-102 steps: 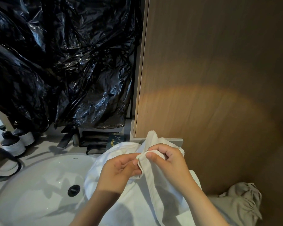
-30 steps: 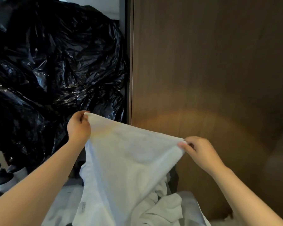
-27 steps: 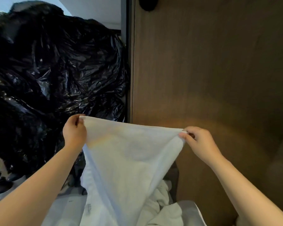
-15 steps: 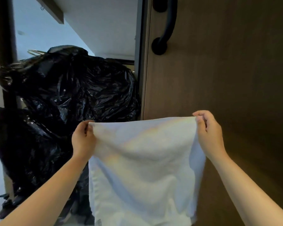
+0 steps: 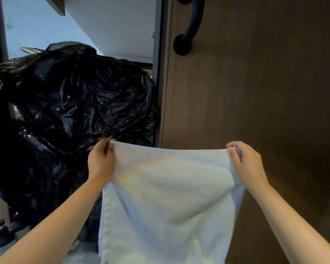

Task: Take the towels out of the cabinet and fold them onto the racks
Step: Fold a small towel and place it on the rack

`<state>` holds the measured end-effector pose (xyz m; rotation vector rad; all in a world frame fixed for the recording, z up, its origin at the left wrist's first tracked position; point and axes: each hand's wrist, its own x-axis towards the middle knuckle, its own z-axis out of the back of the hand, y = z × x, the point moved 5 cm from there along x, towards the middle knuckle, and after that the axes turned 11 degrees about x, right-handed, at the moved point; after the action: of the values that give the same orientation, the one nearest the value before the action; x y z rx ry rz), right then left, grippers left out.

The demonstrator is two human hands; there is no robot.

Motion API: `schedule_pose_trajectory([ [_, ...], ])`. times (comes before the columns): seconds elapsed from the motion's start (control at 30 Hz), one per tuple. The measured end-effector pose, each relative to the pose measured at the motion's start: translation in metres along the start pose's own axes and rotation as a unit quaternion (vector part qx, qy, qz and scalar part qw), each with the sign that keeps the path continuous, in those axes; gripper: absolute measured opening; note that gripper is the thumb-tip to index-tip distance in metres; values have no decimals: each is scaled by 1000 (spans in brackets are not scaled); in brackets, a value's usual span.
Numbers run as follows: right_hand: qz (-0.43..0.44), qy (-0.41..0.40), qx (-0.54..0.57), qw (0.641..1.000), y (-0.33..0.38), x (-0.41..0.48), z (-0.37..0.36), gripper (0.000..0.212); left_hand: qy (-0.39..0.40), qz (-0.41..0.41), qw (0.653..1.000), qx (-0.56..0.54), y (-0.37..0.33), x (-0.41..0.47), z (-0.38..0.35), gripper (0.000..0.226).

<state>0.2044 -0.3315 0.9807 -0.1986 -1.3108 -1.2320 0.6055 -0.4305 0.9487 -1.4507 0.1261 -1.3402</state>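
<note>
Towel: I hold a white towel [image 5: 170,197] spread, hanging.
Left hand [image 5: 101,162]: pinching one top corner.
Right hand [image 5: 246,164]: gripping the other.
Risk: a loosened pinch could drop it; no rack visible.

The left grip [image 5: 101,162] is a bare hand, and the left forearm [image 5: 51,225] behind it is bare and slender right down to the picture's lower edge. The right grip [image 5: 248,166] and the right forearm [image 5: 286,216] are bare likewise. Whatever is worn higher up lies outside the view.
</note>
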Motion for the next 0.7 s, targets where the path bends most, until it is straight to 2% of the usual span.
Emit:
schedule_pose_trajectory([
  [0.17,-87,48,-68,993,-24,-17,-10,9,31,31,999,23,8,-17,-10,23],
  [0.3,-146,127,-81,978,-37,-42,-28,18,47,62,996,-43,0,-46,-15,11],
  [0.37,-142,132,-83,978,-34,-55,-34,26,58,64,994,-68,-11,-63,-18,7],
  [0.43,-103,134,-76,983,-20,-64,-40,33,72,45,994,-61,-25,-76,-21,4],
  [0.53,-62,175,26,982,11,-75,-52,33,100,22,993,-57,-44,-94,-26,4],
  [0.7,-101,229,222,942,54,-105,-78,26,147,17,980,-134,-62,-125,-30,11],
])
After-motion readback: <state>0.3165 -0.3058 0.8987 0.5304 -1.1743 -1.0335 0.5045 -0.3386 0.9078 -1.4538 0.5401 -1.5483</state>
